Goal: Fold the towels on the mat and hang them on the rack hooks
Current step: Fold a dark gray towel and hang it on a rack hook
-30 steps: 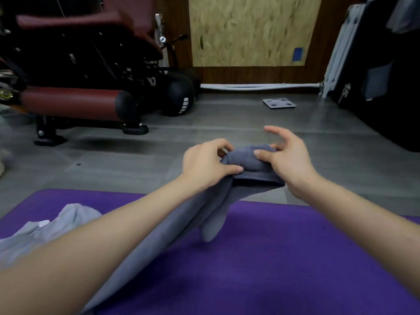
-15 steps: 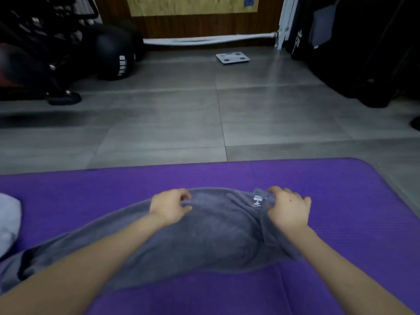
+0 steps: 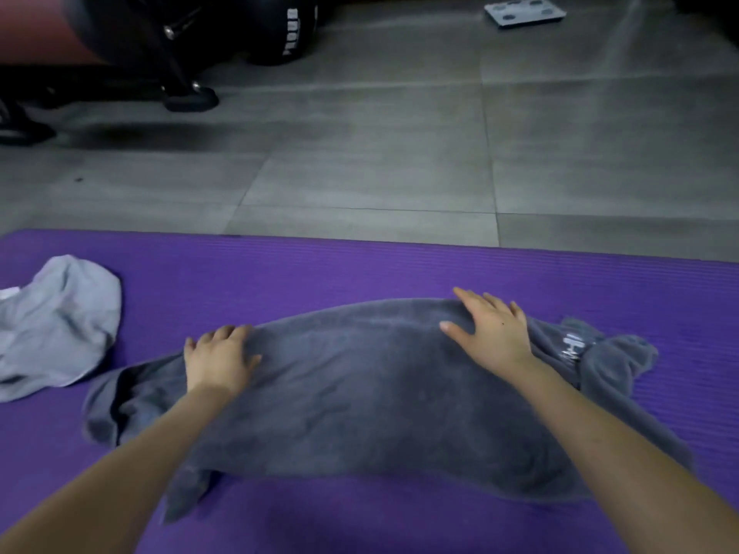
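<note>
A dark grey towel lies spread across the purple mat, its right end bunched around a small white label. My left hand rests flat on the towel's far left part, fingers straight. My right hand presses flat on the far right part, fingers spread. A light grey towel lies crumpled on the mat at the left. No rack or hooks are in view.
Grey floor tiles stretch beyond the mat. A black exercise machine foot and a black ball stand at the far left. A white bathroom scale lies on the floor at the top right.
The dark towel came down from the air onto the mat. Both hands let go of its edge and now lie flat on it. The view tilted down and leftward.
</note>
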